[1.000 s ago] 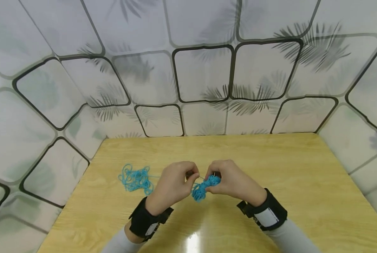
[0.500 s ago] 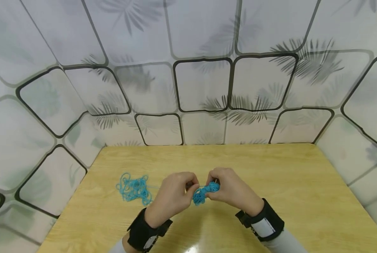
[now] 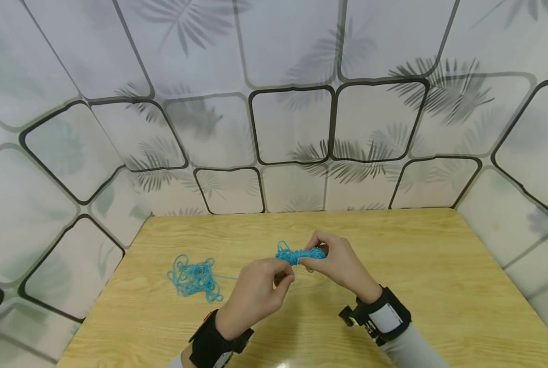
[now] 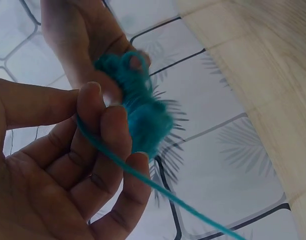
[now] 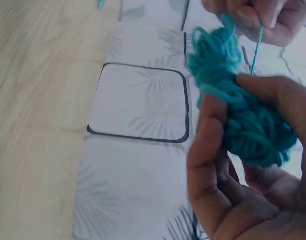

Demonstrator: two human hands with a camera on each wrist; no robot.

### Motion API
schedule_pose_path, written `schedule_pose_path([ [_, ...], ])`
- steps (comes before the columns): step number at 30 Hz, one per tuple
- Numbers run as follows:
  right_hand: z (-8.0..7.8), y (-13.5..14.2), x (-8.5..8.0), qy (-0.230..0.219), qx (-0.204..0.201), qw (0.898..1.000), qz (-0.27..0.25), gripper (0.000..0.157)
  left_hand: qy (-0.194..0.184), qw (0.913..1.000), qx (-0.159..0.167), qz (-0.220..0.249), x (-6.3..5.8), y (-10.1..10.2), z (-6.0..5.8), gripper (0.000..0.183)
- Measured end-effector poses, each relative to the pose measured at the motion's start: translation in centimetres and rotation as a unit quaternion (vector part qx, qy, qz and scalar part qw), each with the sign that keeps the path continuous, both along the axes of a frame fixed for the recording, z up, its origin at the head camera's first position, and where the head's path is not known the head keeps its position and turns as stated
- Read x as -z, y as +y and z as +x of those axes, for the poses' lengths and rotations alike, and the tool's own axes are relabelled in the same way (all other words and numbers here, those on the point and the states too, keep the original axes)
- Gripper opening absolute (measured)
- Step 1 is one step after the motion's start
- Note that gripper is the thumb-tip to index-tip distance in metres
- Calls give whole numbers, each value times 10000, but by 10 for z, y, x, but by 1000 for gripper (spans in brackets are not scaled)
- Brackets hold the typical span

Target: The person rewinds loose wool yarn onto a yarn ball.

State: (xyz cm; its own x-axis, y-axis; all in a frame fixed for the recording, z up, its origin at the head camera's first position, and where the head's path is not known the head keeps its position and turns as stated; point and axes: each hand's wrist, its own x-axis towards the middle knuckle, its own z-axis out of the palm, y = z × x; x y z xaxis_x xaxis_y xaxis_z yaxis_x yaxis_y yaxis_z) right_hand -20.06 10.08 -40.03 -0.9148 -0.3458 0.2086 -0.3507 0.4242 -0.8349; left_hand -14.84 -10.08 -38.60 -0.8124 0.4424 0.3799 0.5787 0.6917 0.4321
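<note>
While the blue yarn bundle lies crosswise over the middle of the table, a narrow waist divides it into two loopy ends, one to the left and one to the right. The right hand grips the right end, thumb on the near side and index finger on the far side, so the left end juts out unsupported. Just nearer than the waist, the left hand pinches a thin strand narrowly between thumb and fingertip; the strand then crosses its other, loosely bent fingers.

The work in hand appears to be winding this strand round the waist. To do it well, the left hand should draw each turn snug with even tension, laying turns side by side and off the loopy ends. The right hand needs a firm grip against twisting, without crushing the loops.

Well to the left, a loose heap of the same yarn feeds a line toward the left hand; its tangled coils could snag, so freeing some slack first would help. Black wristbands circle both wrists, and a patterned backdrop rises beyond the table's far edge.
</note>
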Motion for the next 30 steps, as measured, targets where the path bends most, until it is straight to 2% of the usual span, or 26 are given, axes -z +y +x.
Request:
schedule_pose_path([
  [6, -5, 2, -1, -416, 48, 9944, -969, 22, -260, 9994, -56, 209, 4, 0, -1, 8],
  [10, -4, 3, -6, -752, -162, 9855, -1514, 26, -481, 9978, 45, 449, 11, -1, -4, 8],
  [13, -1, 4, -10, -930, -409, 9796, -1732, 28, -717, 9952, 79, 666, 16, -4, -7, 10],
  [18, 2, 5, -15, -1090, -984, 9713, -1872, 26, -1278, 9859, 130, 1068, 20, -8, -15, 15],
  [20, 4, 5, -16, -1139, -1280, 9677, -1847, 24, -1390, 9832, 120, 1180, 20, -9, -18, 16],
  [22, 5, 5, -16, -1139, -1615, 9648, -1736, 22, -1378, 9827, 134, 1227, 20, -10, -21, 14],
  [27, 9, 5, -14, -1057, -2612, 9486, -1438, 17, -1199, 9861, 187, 1136, 16, -12, -23, 12],
  [30, 10, 4, -12, -881, -2970, 9441, -1129, 16, -1109, 9888, 135, 984, 11, -13, -22, 14],
])
